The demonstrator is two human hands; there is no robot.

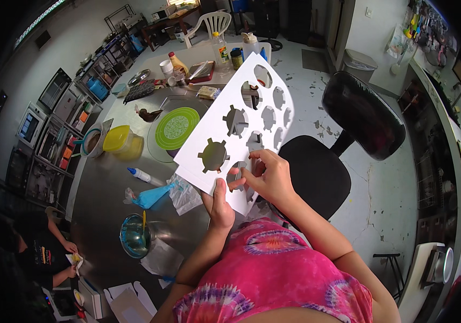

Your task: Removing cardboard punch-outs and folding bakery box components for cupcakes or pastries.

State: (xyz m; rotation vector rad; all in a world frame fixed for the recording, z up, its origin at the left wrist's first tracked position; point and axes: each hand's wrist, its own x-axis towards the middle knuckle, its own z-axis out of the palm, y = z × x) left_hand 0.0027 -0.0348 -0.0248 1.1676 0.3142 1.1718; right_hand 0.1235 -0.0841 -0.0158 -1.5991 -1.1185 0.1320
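Observation:
I hold up a white cardboard insert (225,107) with several round notched cut-outs, tilted over the metal table (101,188). My left hand (219,203) grips its near edge from below, thumb on top. My right hand (268,175) is at the near right corner, fingers pushing into one of the holes. Under the card lie a green round turntable mat (175,128) and crumpled clear plastic (184,196).
On the table lie a blue piping bag (152,196), a white piping bag with blue tip (144,175), a blue-tinted bowl with a spatula (135,236), yellow tubs (120,141) and bottles (220,49). A black office chair (349,124) stands to the right. Another person (42,253) sits lower left beside flat white boxes (125,304).

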